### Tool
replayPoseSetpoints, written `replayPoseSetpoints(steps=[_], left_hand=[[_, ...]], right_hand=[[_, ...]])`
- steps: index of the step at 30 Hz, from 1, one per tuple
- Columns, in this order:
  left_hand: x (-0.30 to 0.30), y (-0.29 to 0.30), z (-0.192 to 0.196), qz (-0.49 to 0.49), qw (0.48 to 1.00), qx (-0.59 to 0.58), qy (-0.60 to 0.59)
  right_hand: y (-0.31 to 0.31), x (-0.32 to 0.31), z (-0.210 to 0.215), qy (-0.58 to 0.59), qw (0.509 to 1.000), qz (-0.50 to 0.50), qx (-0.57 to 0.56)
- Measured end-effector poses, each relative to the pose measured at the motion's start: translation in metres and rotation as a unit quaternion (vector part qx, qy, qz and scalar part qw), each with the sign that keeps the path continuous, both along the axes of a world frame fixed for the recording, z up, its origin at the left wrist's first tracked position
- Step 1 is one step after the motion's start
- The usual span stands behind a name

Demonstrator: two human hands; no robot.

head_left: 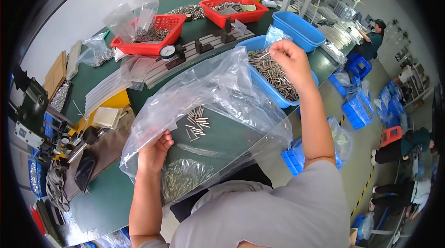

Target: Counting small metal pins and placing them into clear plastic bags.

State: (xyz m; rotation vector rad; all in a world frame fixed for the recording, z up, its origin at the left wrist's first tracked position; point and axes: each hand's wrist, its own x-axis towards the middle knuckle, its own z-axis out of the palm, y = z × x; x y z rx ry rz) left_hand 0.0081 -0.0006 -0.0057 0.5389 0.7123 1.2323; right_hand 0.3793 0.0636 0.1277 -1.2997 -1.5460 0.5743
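Observation:
A large clear plastic bag [185,95] stretches across the front of the green table. My left hand [156,150] has its fingers curled at the bag's left part, gripping the film. Beside those fingers a small pile of short metal pins [198,123] lies on the green surface; I cannot tell whether film lies beneath them. My right hand [291,60] is raised over a blue basket [277,97] heaped with similar metal pins [273,74]. Its thumb and fingers are pinched together, and what they hold is too small to make out.
Two red baskets [174,25] [255,16] of metal parts stand at the back. A dial gauge [168,52] sits on a slotted metal rail [185,58]. Another blue basket [299,32] is at the far right. Blue crates [359,111] stand on the floor; other people are farther off.

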Motion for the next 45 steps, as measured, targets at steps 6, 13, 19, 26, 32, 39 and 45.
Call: replayPoseSetpoints(steps=[6,13,19,26,32,39,45], left_hand=[[-0.001,0.0,0.002,0.001,1.0,-0.008,-0.001],[-0.006,0.006,-0.01,-0.009,1.0,-0.023,-0.011],[-0.004,0.003,-0.006,-0.01,1.0,-0.001,-0.011],[-0.007,0.001,-0.008,-0.015,0.999,-0.006,-0.038],[-0.006,0.004,-0.009,-0.011,1.0,0.0,-0.021],[-0.006,0.003,-0.008,-0.015,0.999,0.01,-0.038],[-0.003,-0.001,-0.005,-0.027,1.0,-0.002,-0.005]], right_hand=[[0.044,0.07,-0.048,-0.022,0.997,-0.022,-0.072],[-0.008,0.0,-0.023,0.087,0.995,0.031,0.037],[-0.053,-0.103,-0.035,-0.225,0.901,0.37,-0.02],[-0.041,-0.145,-0.096,-0.309,0.861,0.404,-0.011],[-0.019,-0.166,-0.101,-0.353,0.844,0.403,0.005],[-0.01,-0.18,-0.102,-0.405,0.825,0.387,0.074],[-0.003,-0.173,-0.11,-0.012,0.897,0.401,-0.187]])
